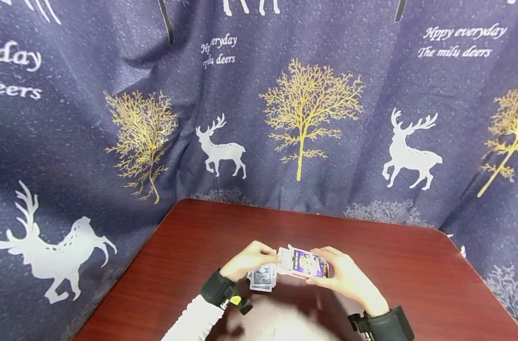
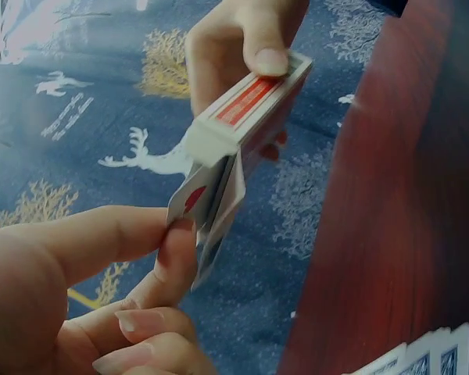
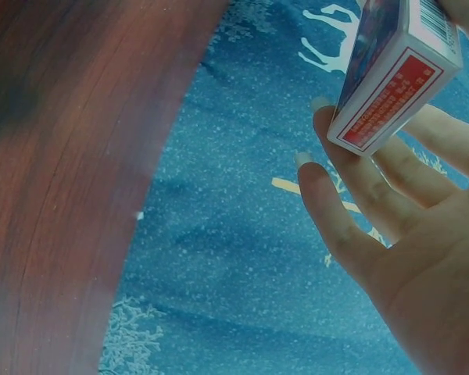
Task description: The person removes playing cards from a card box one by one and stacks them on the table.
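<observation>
My right hand (image 1: pixel 346 274) holds a small card box (image 1: pixel 311 264) with a purple picture on its face, raised over the table. Its thumb and fingers press on opposite edges of the box, and in the right wrist view a red label panel (image 3: pixel 395 101) shows on one narrow side. At the box's open end, my left hand (image 1: pixel 251 260) pinches a playing card (image 2: pixel 186 197) with a red mark between thumb and forefinger. That card sticks partly out of the box; how many cards are inside is hidden. Below the left hand lies a loose pile of blue-backed playing cards (image 1: pixel 262 278).
The reddish-brown wooden table (image 1: pixel 225 222) has rounded far corners. Behind it hangs a dark blue curtain (image 1: pixel 344 156) printed with white deer and golden trees. Black straps (image 1: pixel 218 286) with cameras sit on both wrists.
</observation>
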`<action>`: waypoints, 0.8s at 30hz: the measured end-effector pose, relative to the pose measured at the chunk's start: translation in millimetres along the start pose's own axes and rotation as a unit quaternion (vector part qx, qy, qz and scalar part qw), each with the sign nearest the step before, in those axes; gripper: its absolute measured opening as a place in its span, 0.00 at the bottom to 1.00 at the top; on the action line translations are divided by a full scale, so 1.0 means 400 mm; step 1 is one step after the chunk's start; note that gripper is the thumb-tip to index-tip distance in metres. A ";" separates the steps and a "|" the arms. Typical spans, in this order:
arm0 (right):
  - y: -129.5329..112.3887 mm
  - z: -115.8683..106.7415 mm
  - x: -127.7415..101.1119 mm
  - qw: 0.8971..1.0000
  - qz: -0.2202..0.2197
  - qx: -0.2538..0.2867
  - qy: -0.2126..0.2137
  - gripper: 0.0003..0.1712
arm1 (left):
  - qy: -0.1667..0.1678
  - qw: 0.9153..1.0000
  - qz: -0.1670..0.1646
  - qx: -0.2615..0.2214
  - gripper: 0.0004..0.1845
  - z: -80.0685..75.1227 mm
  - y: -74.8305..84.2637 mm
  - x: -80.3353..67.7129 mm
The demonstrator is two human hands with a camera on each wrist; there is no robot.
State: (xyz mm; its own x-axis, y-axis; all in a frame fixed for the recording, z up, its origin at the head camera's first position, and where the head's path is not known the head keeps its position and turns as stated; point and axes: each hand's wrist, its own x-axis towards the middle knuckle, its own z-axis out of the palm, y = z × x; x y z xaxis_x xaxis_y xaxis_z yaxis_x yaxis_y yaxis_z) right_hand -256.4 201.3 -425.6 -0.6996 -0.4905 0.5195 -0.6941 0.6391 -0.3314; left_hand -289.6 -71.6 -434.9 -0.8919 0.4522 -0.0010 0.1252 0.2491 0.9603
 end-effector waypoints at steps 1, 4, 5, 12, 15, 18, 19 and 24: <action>0.000 -0.001 0.001 1.000 -0.001 -0.001 0.000 0.34 | 0.001 1.000 -0.002 -0.002 0.11 -0.007 -0.001 -0.003; 0.000 -0.003 0.004 1.000 -0.003 0.000 -0.001 0.34 | 0.002 1.000 0.004 -0.013 0.12 -0.032 -0.006 -0.010; 0.000 -0.003 0.005 1.000 -0.004 0.000 -0.002 0.34 | 0.003 1.000 0.006 -0.008 0.12 -0.041 -0.007 -0.013; 0.005 -0.003 0.011 1.000 -0.006 0.000 0.002 0.34 | 0.026 0.999 -0.024 -0.001 0.14 -0.102 -0.020 -0.030; 0.007 -0.001 0.011 1.000 0.001 0.001 -0.003 0.34 | 0.054 0.998 -0.037 0.007 0.12 -0.124 -0.024 -0.035; 0.007 0.001 0.008 1.000 0.009 0.009 -0.010 0.34 | 0.076 0.996 -0.046 0.000 0.12 -0.141 -0.031 -0.039; 0.006 0.002 0.007 1.000 0.011 0.011 -0.011 0.34 | 0.081 0.996 -0.049 -0.004 0.12 -0.146 -0.033 -0.040; 0.005 0.008 0.000 1.000 0.015 0.015 -0.014 0.34 | 0.100 0.993 -0.057 -0.003 0.14 -0.166 -0.047 -0.041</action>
State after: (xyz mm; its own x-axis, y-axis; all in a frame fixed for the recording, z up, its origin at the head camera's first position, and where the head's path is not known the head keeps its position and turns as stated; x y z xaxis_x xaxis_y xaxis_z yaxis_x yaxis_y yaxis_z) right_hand -258.3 200.5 -428.6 -0.7242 -0.4881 0.4871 -0.6775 0.6352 -0.3708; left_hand -306.3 -140.4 -434.4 -0.9686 0.2422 -0.0559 0.0158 0.2842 0.9586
